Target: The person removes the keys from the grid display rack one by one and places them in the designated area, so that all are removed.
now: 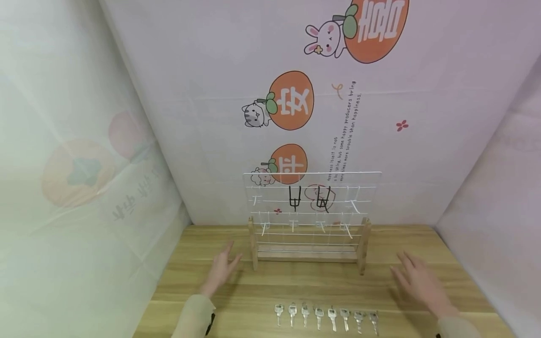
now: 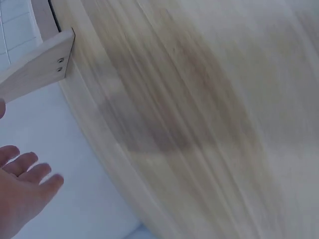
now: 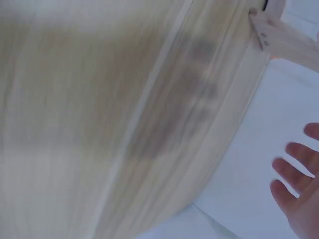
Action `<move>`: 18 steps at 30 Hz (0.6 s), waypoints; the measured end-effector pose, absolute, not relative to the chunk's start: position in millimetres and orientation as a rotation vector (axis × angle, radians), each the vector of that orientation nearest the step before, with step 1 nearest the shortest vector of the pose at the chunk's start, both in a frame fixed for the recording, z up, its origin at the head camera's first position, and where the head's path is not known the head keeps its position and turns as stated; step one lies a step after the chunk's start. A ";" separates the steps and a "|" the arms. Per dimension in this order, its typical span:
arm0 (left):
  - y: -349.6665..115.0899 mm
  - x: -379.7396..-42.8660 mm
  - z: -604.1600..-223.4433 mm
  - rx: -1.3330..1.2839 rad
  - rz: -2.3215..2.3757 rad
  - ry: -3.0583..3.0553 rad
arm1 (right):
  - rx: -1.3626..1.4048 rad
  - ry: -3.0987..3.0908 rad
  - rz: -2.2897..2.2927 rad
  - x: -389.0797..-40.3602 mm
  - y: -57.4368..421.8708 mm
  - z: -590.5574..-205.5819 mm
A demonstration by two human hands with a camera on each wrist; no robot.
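My left hand (image 1: 220, 271) hovers over the table to the left of a white wire grid rack (image 1: 313, 224), fingers apart and holding nothing. On the other side, my right hand (image 1: 420, 279) is likewise spread and holds nothing. In the left wrist view the fingers of the left hand (image 2: 22, 189) are loosely extended, and the right wrist view shows the right hand (image 3: 301, 184) much the same. The rack stands on wooden feet and carries white hooks (image 1: 293, 225) and two black hooks (image 1: 294, 198). A row of several silver keys (image 1: 319, 319) lies in front of it.
The wooden table (image 1: 304, 286) ends at a white cloth backdrop (image 1: 220, 141) with printed cartoon fruit. White cloth walls (image 1: 498, 197) close in both sides. The rack's wooden end posts (image 1: 362, 246) jut forward toward the keys.
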State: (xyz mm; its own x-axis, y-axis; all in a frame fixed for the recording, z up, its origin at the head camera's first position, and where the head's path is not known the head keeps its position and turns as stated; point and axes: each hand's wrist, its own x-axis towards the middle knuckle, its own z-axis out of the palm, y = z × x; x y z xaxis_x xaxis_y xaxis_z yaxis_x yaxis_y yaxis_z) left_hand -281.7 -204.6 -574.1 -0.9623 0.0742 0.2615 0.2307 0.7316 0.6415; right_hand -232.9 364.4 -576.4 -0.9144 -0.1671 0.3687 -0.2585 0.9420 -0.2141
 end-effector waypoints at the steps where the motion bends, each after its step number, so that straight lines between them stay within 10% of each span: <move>1: -205.8 -281.0 -572.0 -0.269 -0.966 -2.718 | 0.315 -2.740 0.339 -235.0 365.9 -575.0; 18: -208.8 -275.2 -537.9 -0.268 -0.333 -2.886 | 0.233 -2.848 0.168 -250.3 379.2 -546.3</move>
State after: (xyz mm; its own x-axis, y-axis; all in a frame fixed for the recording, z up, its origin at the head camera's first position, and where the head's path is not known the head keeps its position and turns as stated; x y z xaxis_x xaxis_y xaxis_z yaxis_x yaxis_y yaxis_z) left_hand -275.2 -208.8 -537.9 -0.9583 0.1541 0.2406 0.2049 0.9576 0.2027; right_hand -250.3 379.2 -546.3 -0.9483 -0.1430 0.2832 -0.1753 0.9802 -0.0919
